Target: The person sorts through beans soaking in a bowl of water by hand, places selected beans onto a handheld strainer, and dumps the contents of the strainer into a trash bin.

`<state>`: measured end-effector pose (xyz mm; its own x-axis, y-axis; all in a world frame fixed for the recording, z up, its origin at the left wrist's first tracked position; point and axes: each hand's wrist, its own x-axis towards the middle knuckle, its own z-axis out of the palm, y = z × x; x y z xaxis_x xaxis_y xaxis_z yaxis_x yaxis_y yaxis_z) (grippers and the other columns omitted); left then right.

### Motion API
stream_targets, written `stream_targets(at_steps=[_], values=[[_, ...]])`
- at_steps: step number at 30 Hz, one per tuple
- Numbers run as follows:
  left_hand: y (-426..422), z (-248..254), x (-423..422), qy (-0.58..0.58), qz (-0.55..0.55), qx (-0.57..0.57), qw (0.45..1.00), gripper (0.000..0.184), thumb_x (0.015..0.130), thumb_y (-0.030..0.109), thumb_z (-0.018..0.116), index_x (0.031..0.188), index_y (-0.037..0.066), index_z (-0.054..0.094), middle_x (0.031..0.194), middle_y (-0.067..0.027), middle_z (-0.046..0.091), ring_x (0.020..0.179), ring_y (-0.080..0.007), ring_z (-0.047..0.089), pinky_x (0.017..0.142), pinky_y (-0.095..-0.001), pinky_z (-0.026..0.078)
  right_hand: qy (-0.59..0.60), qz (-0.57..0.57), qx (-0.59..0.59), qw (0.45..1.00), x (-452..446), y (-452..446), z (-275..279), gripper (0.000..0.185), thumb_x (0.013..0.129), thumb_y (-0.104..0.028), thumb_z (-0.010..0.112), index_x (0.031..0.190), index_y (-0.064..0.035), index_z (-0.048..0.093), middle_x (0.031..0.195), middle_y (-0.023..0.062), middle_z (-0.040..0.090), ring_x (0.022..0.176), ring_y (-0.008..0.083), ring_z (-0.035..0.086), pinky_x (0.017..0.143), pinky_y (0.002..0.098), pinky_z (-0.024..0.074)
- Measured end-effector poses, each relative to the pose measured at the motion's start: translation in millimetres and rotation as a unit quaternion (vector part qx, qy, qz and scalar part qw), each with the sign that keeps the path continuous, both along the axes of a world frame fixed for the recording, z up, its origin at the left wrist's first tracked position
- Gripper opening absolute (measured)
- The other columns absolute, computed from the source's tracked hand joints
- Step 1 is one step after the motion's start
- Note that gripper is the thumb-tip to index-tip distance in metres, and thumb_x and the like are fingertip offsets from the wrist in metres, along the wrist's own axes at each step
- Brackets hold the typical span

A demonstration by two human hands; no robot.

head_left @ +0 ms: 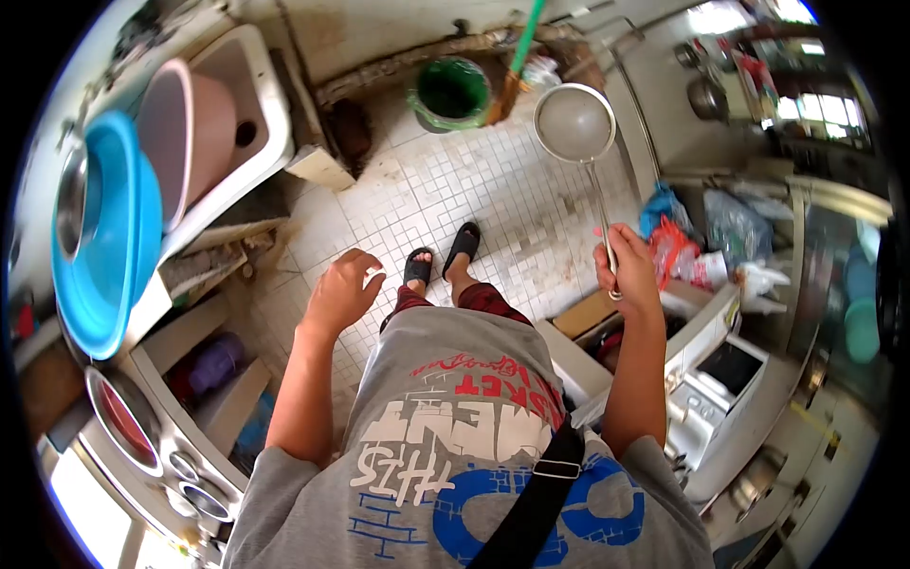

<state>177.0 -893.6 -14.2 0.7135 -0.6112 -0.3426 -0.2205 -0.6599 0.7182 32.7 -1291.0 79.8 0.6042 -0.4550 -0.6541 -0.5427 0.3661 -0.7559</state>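
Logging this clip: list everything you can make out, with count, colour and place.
Strainer: one, silvery, right of centre
Lined bin: one, green, floor, top centre
Broom: one, green handle, beside bin
Sink: one, white, upper left
Tub: one, pink, at sink
Basin: one, blue, left
Red-centred bowl: one, metallic rim, lower left
Plastic bags: several, blue, red, clear, right
Pot: one, silvery, lower right
Floor: one, pale tiles, centre
Edge clutter: too blurred to count
Sandals: two, black, on feet
Shirt: one, grey, bottom centre
Left grip: one, bare, left of centre, holding nothing
Right grip: one, bare, around strainer handle
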Motion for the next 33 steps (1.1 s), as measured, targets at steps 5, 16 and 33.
stream_targets(at_steps=[5, 16, 33], values=[[41.4, 10.3, -14.1, -0.023, 0.147, 0.050, 0.988, 0.017, 0.089, 0.018, 0.072, 0.100, 0.005, 0.072, 0.108, -0.0133, 0.071, 0.091, -0.0344, 0.070, 0.080, -0.0443, 0.057, -0.027, 0.175, 0.012, 0.984, 75.0, 11.8, -0.3, 0.024, 0.107, -0.024, 0.050, 0.114, -0.0033, 0.059, 0.068, 0.0043, 0.055, 0.043, 0.0077, 0.040, 0.039, 0.0241, 0.0285], [55.1, 52.0, -95.0, -0.037, 0.380, 0.096, 0.919, 0.018, 0.090, 0.016, 0.070, 0.102, 0.002, 0.072, 0.107, -0.0152, 0.070, 0.090, -0.0310, 0.072, 0.081, -0.0408, 0.058, 0.049, 0.587, 0.244, 0.770, 197.8, 25.9, -1.3, 0.024, 0.106, -0.021, 0.052, 0.111, 0.0005, 0.061, 0.070, 0.0124, 0.065, 0.039, 0.0072, 0.040, 0.038, 0.0215, 0.0314], [113.8, 50.9, -368.5, 0.016, 0.755, 0.091, 0.649, 0.022, 0.091, 0.022, 0.071, 0.102, 0.002, 0.071, 0.103, -0.0171, 0.067, 0.095, -0.0362, 0.066, 0.084, -0.0438, 0.053, 0.015, 0.845, 0.119, 0.520, 181.1, 396.7, 31.7, 0.012, 0.102, -0.018, 0.063, 0.104, -0.0062, 0.060, 0.070, -0.0005, 0.060, 0.050, 0.0051, 0.051, 0.045, 0.0203, 0.0396]])
